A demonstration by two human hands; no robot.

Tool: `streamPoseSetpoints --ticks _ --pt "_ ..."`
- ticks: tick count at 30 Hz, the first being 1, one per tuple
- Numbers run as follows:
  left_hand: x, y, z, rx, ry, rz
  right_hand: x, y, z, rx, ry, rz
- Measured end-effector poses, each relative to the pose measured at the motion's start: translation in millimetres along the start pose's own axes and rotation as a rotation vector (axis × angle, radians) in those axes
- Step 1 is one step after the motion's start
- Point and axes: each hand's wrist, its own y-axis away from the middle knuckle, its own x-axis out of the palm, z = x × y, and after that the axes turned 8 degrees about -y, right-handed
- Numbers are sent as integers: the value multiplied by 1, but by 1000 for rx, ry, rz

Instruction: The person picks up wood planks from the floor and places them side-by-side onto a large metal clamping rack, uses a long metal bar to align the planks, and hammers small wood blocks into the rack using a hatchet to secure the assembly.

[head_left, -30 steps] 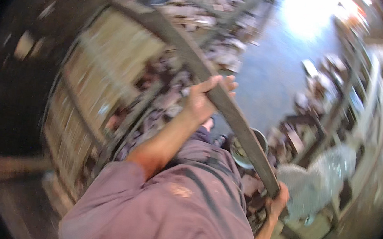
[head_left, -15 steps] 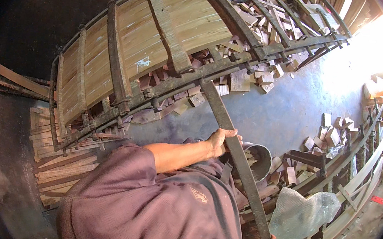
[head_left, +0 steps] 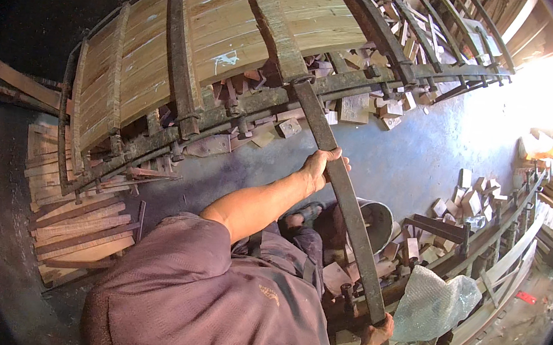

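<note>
A long, dark, flat bar [head_left: 353, 223] slants across the middle, from the clamp frame down to the lower edge. My left hand [head_left: 320, 168] is wrapped round its upper part, arm stretched out. Further down, my right hand [head_left: 377, 333] grips the same bar near its lower end. The bar's far end meets the rail of a rusty clamp frame [head_left: 249, 109], just below one of its crossbars [head_left: 277, 39]; whether they touch I cannot tell. Pale jointed wood panels [head_left: 224, 24] lie in that frame under several crossbars.
A bucket [head_left: 378, 225] stands behind the bar. Clear bubble wrap [head_left: 436, 306] lies over a second rack [head_left: 483, 239] at right. Wood offcuts [head_left: 470, 199] are heaped on the floor [head_left: 418, 153]. Stacked boards [head_left: 85, 227] lie at left. My foot [head_left: 305, 216] shows beside the bucket.
The view has shifted, and the frame sits higher in it. My left hand and the bar have moved up toward the frame. Both hands keep their hold.
</note>
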Motion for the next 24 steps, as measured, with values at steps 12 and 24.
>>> streamPoseSetpoints --ticks 12,24 --pt "-5 -41 -33 185 -3 -62 35 -61 30 13 -171 37" --pt "-9 -50 -28 491 -343 -416 114 -100 22 -127 -96 48"
